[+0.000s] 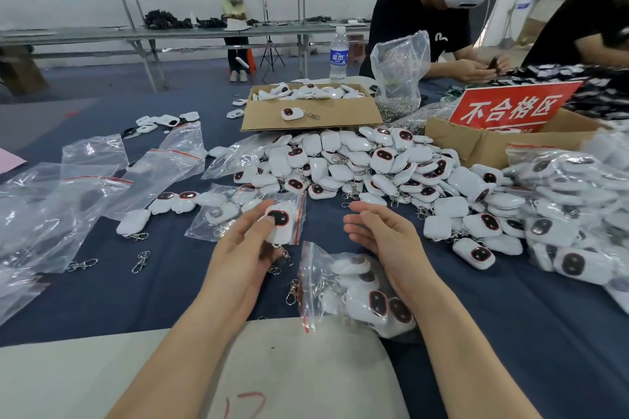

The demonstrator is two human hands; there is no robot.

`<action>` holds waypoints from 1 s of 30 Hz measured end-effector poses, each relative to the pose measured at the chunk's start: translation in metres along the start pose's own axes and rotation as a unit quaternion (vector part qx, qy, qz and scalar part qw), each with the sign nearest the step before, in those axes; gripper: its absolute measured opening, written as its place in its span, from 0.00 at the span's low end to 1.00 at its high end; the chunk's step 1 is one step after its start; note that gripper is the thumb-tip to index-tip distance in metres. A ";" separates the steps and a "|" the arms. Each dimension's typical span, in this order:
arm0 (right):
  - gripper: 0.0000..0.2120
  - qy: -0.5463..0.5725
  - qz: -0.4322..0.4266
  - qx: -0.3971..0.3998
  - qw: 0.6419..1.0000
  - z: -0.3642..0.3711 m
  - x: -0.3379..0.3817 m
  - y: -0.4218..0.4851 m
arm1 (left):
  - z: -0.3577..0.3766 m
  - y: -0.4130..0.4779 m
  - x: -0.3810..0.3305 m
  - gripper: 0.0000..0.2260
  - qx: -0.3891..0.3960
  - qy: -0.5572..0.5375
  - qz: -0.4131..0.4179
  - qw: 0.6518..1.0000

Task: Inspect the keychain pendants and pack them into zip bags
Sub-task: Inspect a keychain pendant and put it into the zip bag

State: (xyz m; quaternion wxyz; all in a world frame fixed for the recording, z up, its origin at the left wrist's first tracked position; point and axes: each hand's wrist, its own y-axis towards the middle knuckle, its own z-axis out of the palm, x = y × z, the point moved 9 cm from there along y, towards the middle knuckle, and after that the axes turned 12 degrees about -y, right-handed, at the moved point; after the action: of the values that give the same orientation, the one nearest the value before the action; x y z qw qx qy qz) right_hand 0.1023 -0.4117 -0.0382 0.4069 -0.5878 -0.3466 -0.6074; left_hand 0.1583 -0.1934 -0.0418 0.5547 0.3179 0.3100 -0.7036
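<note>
My left hand [250,241] grips a white keychain pendant [280,223] with a dark red-rimmed face, its metal clasp hanging below. My right hand [377,233] hovers open beside it, fingers relaxed, holding nothing, just above a zip bag [357,292] that lies on the blue cloth with several pendants inside. A big heap of loose pendants [374,167] covers the table beyond my hands. Another partly filled zip bag [231,214] lies behind my left hand.
Empty zip bags [85,187] spread at the left, loose metal clasps [141,260] near them. Cardboard boxes [306,112] of pendants and a box with a red sign [510,109] stand at the back. Filled bags [571,187] pile at the right. Other people work across the table.
</note>
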 end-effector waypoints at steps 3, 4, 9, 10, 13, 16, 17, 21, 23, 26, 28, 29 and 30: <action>0.11 0.009 0.010 0.003 1.000 0.001 0.002 0.000 | -0.003 0.000 0.001 0.10 -0.015 -0.010 -0.007 1.000; 0.11 0.008 0.014 0.007 1.000 0.001 0.002 0.000 | -0.004 0.001 0.001 0.10 -0.021 -0.009 -0.008 1.000; 0.10 -0.019 0.025 0.039 0.999 0.006 0.009 -0.002 | -0.002 -0.001 0.003 0.06 -0.020 0.040 -0.004 0.999; 0.10 -0.035 0.015 0.048 0.998 0.009 0.014 -0.003 | -0.003 -0.001 0.003 0.07 -0.024 0.048 -0.002 0.999; 0.10 -0.043 -0.046 0.066 0.996 0.020 0.033 -0.005 | 0.001 -0.003 0.003 0.07 -0.011 0.058 -0.001 0.998; 0.09 -0.089 -0.084 0.095 0.988 0.036 0.040 -0.011 | 0.011 -0.007 0.004 0.06 0.037 0.085 0.001 0.996; 0.08 -0.121 -0.088 0.110 0.983 0.042 0.038 -0.013 | 0.012 -0.009 0.005 0.06 0.045 0.094 0.003 0.995; 0.08 -0.205 -0.088 0.150 0.963 0.057 0.028 -0.017 | 0.020 -0.015 0.004 0.05 0.072 0.125 0.008 0.990; 0.09 -0.208 -0.087 0.151 0.962 0.058 0.026 -0.017 | 0.024 -0.017 0.003 0.05 0.083 0.135 0.007 0.987; 0.10 -0.211 -0.096 0.162 0.959 0.059 0.024 -0.018 | 0.024 -0.019 0.003 0.06 0.087 0.146 0.008 0.985; 0.10 -0.212 -0.098 0.170 0.957 0.060 0.023 -0.018 | 0.024 -0.018 0.003 0.05 0.090 0.149 0.009 0.985; 0.10 -0.214 -0.097 0.175 0.956 0.060 0.022 -0.018 | 0.024 -0.018 0.003 0.05 0.091 0.152 0.011 0.984; 0.10 -0.214 -0.096 0.179 0.956 0.060 0.021 -0.018 | 0.024 -0.018 0.003 0.05 0.093 0.156 0.013 0.983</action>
State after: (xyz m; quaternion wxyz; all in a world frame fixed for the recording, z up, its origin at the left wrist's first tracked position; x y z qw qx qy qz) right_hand 0.1128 -0.3519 -0.0122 0.3616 -0.5859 -0.5830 -0.4314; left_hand 0.1378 -0.2104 -0.0285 0.4767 0.4778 0.3220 -0.6640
